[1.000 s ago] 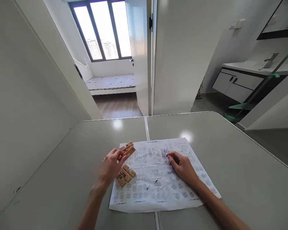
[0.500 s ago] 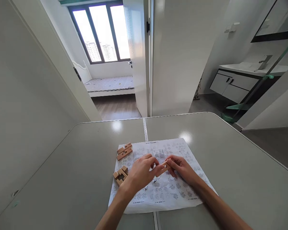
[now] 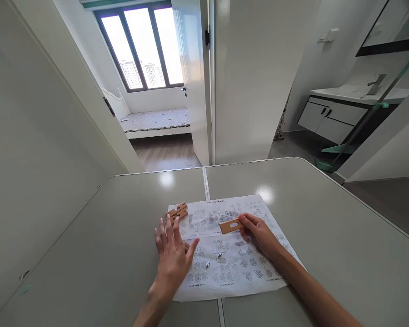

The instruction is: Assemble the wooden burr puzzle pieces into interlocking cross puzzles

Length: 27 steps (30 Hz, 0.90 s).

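1. Two hands over a printed sheet that lies flat on the grey worktop, across its centre seam.
2. Right hand: fingers pinched on one end of a flat wooden bar with a slot in it. Bar sits just above the sheet, long axis pointing left, near the sheet's middle.
3. Left hand: open, fingers spread and flat, palm down on the sheet's left part. Holds nothing that I can see. It covers a wooden block cluster; only a small corner shows at the thumb side.
4. Two notched wooden pieces lie side by side at the sheet's far left corner, just beyond the left fingertips, not touching them.
5. Sheet is covered in small diagrams, too fine to read.
6. Background: open door to a room with a window; sink cabinet at right.
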{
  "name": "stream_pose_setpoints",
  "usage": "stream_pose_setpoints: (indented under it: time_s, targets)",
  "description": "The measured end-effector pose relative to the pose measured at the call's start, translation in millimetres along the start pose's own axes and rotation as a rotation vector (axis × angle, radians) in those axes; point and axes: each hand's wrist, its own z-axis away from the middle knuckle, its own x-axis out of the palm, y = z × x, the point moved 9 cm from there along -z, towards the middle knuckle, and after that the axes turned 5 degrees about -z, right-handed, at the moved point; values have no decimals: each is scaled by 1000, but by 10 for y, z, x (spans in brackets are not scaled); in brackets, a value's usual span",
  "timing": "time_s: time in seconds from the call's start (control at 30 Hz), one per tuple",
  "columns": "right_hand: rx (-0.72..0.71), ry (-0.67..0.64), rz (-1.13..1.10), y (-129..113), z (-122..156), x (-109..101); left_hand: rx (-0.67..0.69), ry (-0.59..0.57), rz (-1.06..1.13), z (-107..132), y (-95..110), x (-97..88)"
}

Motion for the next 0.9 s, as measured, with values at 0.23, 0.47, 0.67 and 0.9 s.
stream_pose_setpoints:
  time_s: [0.23, 0.47, 0.67, 0.9]
  targets:
    - [10, -13, -40, -19, 24, 18, 43, -31, -132, 26, -68, 201]
    - [8, -12, -30, -32, 33, 13, 58, -52, -128, -409, -394, 150]
    - [6, -27, -94, -25, 35, 27, 77, -234, -180, -672, -277, 227]
    - [8, -22, -92, -25, 24, 19, 95, -318, -94, -884, -225, 126]
